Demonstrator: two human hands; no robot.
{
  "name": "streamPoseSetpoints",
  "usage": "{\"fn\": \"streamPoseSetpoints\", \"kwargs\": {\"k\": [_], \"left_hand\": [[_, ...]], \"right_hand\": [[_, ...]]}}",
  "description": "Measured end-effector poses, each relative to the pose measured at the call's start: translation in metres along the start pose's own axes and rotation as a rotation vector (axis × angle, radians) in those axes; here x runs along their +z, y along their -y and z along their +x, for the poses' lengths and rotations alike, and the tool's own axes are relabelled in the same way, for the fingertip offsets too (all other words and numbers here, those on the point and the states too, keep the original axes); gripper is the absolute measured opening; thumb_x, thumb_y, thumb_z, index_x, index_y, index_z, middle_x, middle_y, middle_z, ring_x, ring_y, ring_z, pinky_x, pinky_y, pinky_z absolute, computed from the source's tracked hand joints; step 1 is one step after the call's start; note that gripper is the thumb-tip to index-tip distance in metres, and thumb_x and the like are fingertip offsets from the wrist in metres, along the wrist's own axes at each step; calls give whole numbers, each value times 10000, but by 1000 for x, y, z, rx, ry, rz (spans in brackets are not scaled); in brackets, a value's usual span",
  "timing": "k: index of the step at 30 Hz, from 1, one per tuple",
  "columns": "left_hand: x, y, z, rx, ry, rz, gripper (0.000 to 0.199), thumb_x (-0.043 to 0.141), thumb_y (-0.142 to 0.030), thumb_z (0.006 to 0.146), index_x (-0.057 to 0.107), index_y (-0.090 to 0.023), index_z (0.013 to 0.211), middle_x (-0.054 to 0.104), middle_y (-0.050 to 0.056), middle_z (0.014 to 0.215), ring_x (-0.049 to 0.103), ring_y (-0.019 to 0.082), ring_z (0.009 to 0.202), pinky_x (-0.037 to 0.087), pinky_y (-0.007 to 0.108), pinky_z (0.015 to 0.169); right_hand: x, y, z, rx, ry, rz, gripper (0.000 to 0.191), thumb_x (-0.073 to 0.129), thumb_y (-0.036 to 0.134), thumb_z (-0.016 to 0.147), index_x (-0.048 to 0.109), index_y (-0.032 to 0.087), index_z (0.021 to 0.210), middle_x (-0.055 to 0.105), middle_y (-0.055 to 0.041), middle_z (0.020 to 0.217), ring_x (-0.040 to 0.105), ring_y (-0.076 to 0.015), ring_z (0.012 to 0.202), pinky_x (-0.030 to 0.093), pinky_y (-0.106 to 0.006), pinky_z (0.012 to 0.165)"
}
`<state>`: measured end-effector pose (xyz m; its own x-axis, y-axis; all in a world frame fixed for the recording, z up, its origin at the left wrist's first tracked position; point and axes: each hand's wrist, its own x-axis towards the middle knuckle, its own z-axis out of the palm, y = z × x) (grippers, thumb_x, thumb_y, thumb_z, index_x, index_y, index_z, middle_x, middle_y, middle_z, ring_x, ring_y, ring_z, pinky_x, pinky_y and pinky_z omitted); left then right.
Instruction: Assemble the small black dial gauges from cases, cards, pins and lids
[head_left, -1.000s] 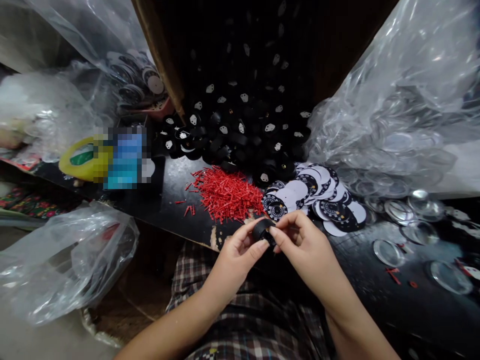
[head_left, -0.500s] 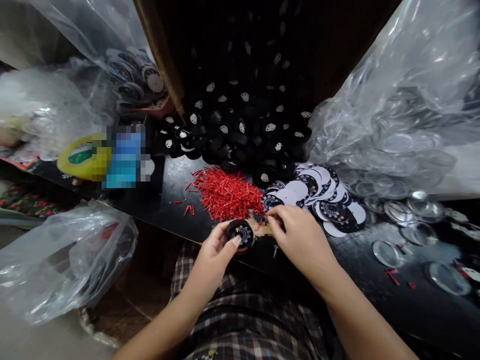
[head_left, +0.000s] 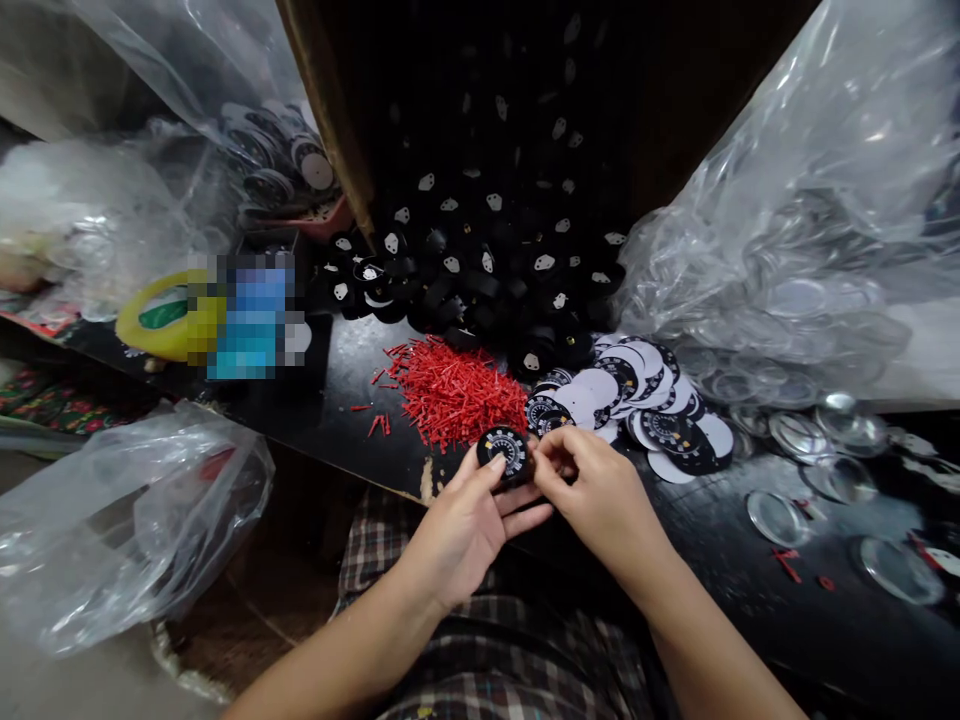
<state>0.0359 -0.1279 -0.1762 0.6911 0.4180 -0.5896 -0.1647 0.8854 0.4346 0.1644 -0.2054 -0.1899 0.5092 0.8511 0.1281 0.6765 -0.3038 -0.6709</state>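
My left hand (head_left: 469, 525) holds a round black dial piece (head_left: 503, 453) by its edge, thumb on its printed face, with the other fingers stretched out below. Close on its right, my right hand (head_left: 581, 475) is closed in a pinch; whatever sits between the fingertips is too small to make out. Behind the dial piece lies a heap of small red pointers (head_left: 457, 390). A spread of black and white printed discs (head_left: 600, 390) lies just beyond my right hand.
Black round housings (head_left: 480, 270) fill a dark box at the back. Clear round covers (head_left: 776, 512) and plastic bags (head_left: 810, 200) are on the right. A yellow tape roll (head_left: 142, 315) sits left. Another plastic bag (head_left: 142, 520) hangs by the table's front edge.
My left hand has moved right and slightly up with the dial piece, its lower fingers now extended. The pinched right hand has shifted slightly right, and the two hands are closer together.
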Motion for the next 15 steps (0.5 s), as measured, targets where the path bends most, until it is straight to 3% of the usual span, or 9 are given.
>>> {"fn": "streamPoseSetpoints", "kwargs": {"k": [6,15], "left_hand": [[2,4,1,128,20,-14,151,536,-188,911,554,-145,1054,705,108,1087,663,209,1048,456,399,1017],[-10,12,-1,379,75,357,292,585,-299,895,558,-251,1182,638,42,1208,562,216,1176,430,393,1035]], "right_hand": [[-9,2,-6,-2,30,172,109,532,260,891,573,202,808,568,-13,785,538,-151,736,421,-282,684],[-15,14,-8,92,79,224,103,538,236,881,564,196,790,564,-12,803,529,-139,715,416,-266,647]]}}
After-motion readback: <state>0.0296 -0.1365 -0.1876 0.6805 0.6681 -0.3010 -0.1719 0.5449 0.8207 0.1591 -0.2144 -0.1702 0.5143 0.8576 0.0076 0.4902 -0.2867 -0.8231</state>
